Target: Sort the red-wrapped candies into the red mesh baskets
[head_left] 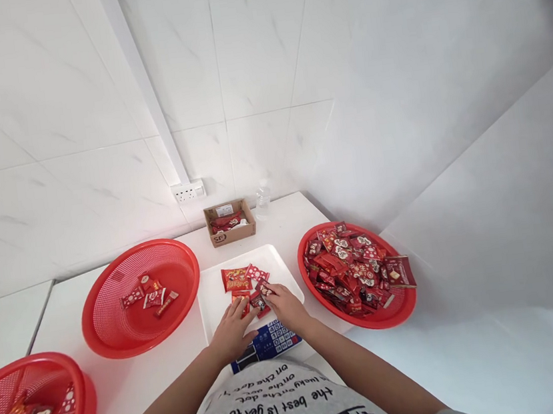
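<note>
My right hand (287,306) pinches a small dark red snack packet (262,289) over the white weighing tray (214,315) of a scale. My left hand (231,328) rests low over the tray, fingers apart, beside the packets. Its fingertips partly cover an orange-red packet (240,296). Close to both hands lies another dark red packet (259,304), partly hidden. Farther back on the tray are a larger orange-red packet (236,279) and a pink-red dotted packet (257,273). The scale's blue keypad (278,338) shows below my hands.
A red basket (311,290) heaped with red packets stands at right. To the left, another red basket (102,322) holds several packets; a third basket (85,398) is nearer. Behind the scale are a cardboard box (234,236) of packets and a clear bottle (263,198) by the wall.
</note>
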Demonstrator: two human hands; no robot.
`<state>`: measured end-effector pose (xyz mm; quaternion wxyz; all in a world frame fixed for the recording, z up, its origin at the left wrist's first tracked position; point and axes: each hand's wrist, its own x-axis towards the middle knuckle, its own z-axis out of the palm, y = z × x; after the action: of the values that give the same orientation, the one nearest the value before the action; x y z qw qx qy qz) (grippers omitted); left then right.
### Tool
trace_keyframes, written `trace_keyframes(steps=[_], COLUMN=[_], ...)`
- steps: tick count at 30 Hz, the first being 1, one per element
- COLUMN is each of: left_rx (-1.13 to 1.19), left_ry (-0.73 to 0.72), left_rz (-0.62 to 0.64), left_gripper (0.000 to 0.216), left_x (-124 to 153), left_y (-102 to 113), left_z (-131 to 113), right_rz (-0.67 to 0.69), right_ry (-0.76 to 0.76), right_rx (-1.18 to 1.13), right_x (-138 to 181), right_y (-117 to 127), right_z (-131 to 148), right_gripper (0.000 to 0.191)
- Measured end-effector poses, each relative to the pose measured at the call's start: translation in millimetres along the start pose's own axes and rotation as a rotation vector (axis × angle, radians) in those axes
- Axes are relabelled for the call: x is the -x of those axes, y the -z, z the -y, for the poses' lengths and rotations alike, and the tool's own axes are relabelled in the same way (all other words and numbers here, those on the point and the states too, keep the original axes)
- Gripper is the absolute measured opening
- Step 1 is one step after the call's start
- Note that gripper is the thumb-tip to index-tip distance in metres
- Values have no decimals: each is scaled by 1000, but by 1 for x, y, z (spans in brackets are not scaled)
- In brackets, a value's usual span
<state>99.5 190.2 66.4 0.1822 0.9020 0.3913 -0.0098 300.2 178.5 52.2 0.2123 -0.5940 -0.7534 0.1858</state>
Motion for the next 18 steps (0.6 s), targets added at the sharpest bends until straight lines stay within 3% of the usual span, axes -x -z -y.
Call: trace_keyframes(steps=[12, 18], left_rx=[-11, -21], left_ry=[-34, -44], left_rz=[4, -8], left_gripper=[54, 54], left_x=[0, -1], left_y=[0, -2], left_z=[4, 5], right_rz=[-21, 68], right_ry=[12, -66], right_rx=[-53, 58], right_x=[-4, -30], right_y=[4, 0], right_z=[0, -3], right_gripper=[36, 42])
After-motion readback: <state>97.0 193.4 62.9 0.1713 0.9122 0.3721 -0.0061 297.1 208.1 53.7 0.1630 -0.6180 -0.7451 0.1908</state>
